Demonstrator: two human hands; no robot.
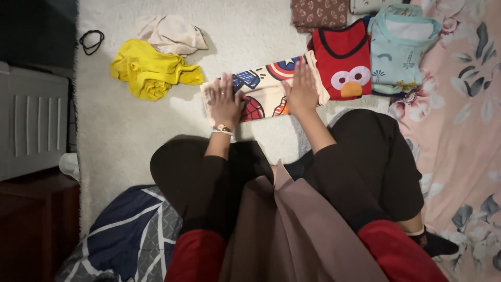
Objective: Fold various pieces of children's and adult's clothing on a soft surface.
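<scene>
Seen from above, seated cross-legged on a shaggy white rug [130, 130]. Left hand [225, 102], with a ring and a slim wristwatch, spread flat and palm-down on the near-left end of a folded cream child's garment printed with cartoon superhero motifs [263, 89]. Right hand [302, 89] likewise open, fingers straight and together, pressing on the garment's right half; nothing gripped by either. Both palms pressing down, apparently to smooth the cloth and hold the fold flat against the soft pile.

Garment lying crosswise just in front of the knees, its right edge touching or slightly tucked under a red folded shirt with a big-eyed cartoon face [344, 62]. Just beside that, to the right, a pale blue folded top with small prints [399, 47], and behind them a brown patterned folded piece [319, 11]: a neat row, seemingly of finished items. To the left, well apart, a crumpled yellow garment [151, 70] and a crumpled beige one [171, 34], loose and unfolded. A black hair tie [92, 40] near the rug's far-left edge. Pink floral sheet [459, 115] along the right.
</scene>
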